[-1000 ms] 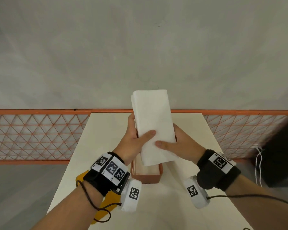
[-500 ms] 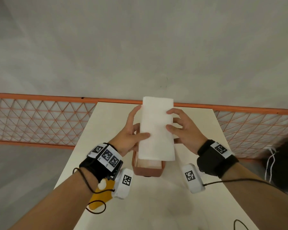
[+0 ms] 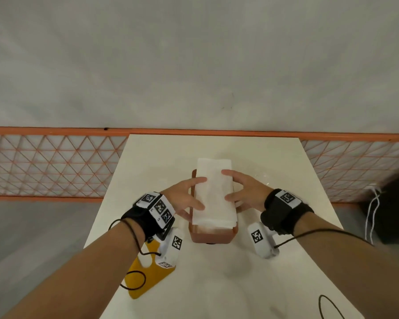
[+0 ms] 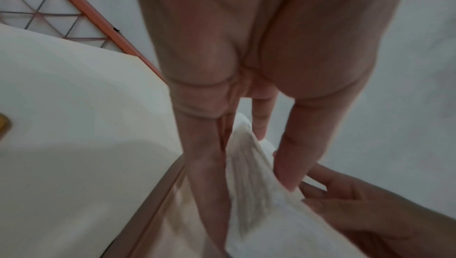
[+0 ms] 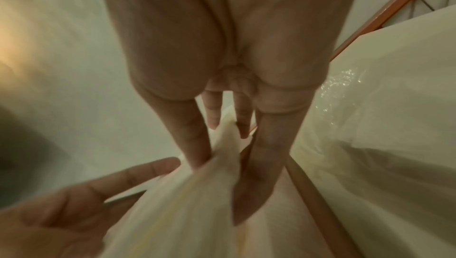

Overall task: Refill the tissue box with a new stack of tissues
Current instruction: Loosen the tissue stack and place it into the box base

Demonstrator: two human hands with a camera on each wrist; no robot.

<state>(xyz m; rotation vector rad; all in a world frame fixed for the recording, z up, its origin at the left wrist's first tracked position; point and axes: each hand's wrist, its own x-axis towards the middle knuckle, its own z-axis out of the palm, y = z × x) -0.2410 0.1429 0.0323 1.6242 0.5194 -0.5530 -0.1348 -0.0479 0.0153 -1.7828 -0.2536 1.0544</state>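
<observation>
Head view: my left hand (image 3: 187, 197) and right hand (image 3: 244, 192) pinch the stack (image 3: 213, 192) by its sides, keeping it square over the box (image 3: 211, 236) on the bench (image 3: 217, 284).

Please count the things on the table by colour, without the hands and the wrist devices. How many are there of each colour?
White: 1, the tissue stack
Brown-orange: 1, the tissue box
Yellow: 1, the flat lid
Clear: 1, the plastic wrapper
Total: 4

Soft, even light filled the head view, with faint shadows on the desk (image 3: 217, 284). Both wrist views were dim, motion-blurred, and stretched at their edges.
</observation>
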